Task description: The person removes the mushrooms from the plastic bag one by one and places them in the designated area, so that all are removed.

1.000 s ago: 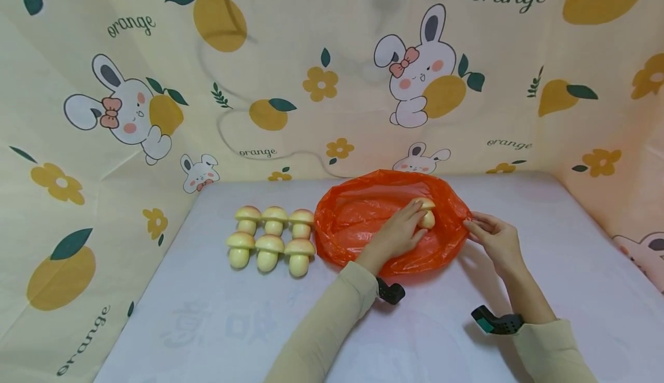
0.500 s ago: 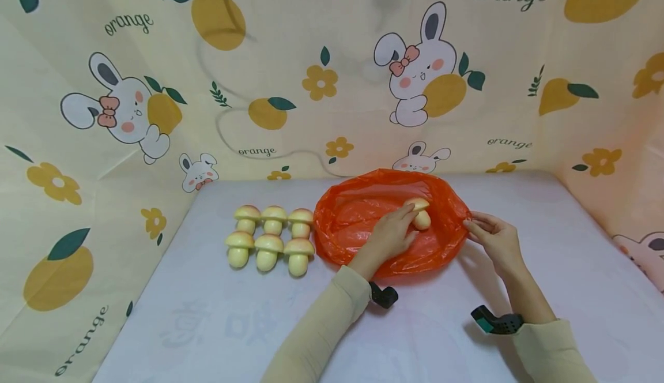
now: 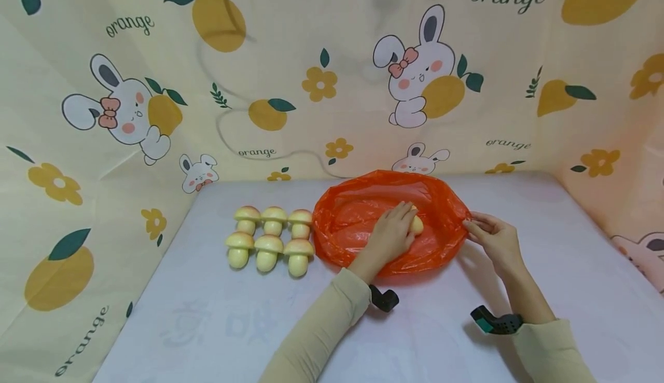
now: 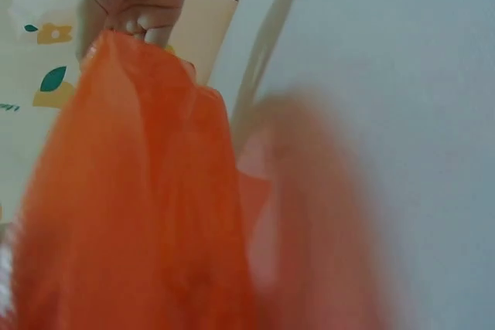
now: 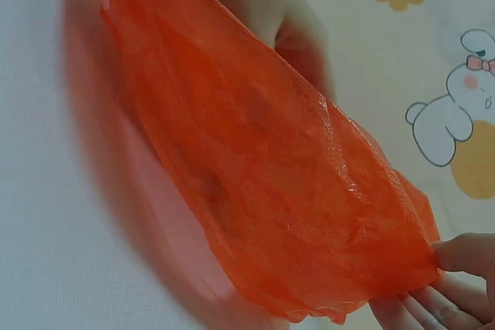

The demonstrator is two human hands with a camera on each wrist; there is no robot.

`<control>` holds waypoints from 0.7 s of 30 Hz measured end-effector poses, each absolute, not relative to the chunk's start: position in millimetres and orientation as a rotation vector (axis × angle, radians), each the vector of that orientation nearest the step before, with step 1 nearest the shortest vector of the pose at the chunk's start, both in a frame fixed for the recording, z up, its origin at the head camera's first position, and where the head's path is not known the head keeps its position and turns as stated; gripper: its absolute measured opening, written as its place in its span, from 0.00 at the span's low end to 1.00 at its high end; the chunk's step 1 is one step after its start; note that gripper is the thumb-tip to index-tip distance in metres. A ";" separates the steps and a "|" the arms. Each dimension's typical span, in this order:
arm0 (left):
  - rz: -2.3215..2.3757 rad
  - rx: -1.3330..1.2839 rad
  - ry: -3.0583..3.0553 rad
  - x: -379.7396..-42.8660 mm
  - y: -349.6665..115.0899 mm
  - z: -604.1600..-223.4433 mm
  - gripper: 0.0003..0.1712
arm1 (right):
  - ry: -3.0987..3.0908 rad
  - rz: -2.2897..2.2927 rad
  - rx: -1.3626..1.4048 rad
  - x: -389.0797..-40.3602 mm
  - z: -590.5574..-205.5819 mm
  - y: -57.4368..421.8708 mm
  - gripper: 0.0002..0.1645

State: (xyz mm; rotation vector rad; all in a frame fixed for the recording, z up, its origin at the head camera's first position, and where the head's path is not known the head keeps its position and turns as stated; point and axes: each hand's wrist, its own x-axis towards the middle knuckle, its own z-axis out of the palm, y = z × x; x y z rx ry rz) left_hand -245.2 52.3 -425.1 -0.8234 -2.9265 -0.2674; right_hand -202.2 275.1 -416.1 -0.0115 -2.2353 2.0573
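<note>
An orange-red plastic bag (image 3: 342,250) lies with its mouth held wide on the table. Inside it, my left hand (image 3: 391,234) has its fingers curled over a pale yellow toy mushroom (image 3: 417,225); the hand hides most of its cap. My right hand (image 3: 495,241) pinches the bag's right rim between thumb and fingers, which the right wrist view also shows at the fingers (image 5: 464,255). In the left wrist view the bag wall (image 4: 155,191) covers the left hand and the mushroom.
Left of the bag, several matching toy mushrooms (image 3: 269,244) stand in two rows, close to its edge. A white-covered table (image 3: 415,337) lies beneath. Behind and at both sides hangs a printed curtain (image 3: 290,37) with rabbits and oranges.
My left hand has drawn slightly left inside the bag, and the mushroom has shifted left with it. Its fingers now cover more of the cap. My right hand stays at the rim.
</note>
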 end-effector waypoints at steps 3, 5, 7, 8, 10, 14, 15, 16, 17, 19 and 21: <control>-0.303 -0.769 -2.917 -245.6 51.3 -429.1 0.32 | -2.224 2.074 -0.013 -201.7 -417.6 274.3 0.11; -0.351 -0.713 -2.901 -245.5 51.0 -431.2 0.32 | -2.233 2.061 -0.017 -202.0 -418.1 274.0 0.15; -0.431 -0.638 -2.887 -245.2 51.7 -432.9 0.34 | -2.270 2.017 -0.026 -202.4 -418.0 273.7 0.20; -0.485 -0.595 -2.882 -245.0 52.4 -433.5 0.35 | -2.292 1.989 -0.028 -202.5 -417.7 273.5 0.24; -0.601 -0.508 -2.864 -244.4 54.3 -435.7 0.36 | -2.316 1.961 -0.037 -202.7 -417.3 273.3 0.27; -0.867 -0.332 -2.787 -244.3 58.9 -441.7 0.33 | -2.313 1.975 -0.040 -202.2 -417.6 273.4 0.24; -0.956 -0.287 -2.758 -244.6 60.1 -443.6 0.32 | -2.297 1.996 -0.041 -202.1 -417.9 273.5 0.21; -1.064 -0.234 -2.724 -245.1 61.1 -445.4 0.30 | -2.283 2.018 -0.043 -202.1 -418.1 273.7 0.19; -1.189 -0.179 -2.681 -245.7 62.1 -447.1 0.28 | -2.288 2.012 -0.043 -202.0 -418.2 273.8 0.19; -1.429 -0.075 -2.564 -247.9 63.8 -451.3 0.24 | -2.289 2.012 -0.048 -202.4 -418.2 273.8 0.19; -1.605 -0.015 -2.451 -250.4 64.4 -455.3 0.23 | -2.303 1.997 -0.056 -203.0 -417.9 273.7 0.23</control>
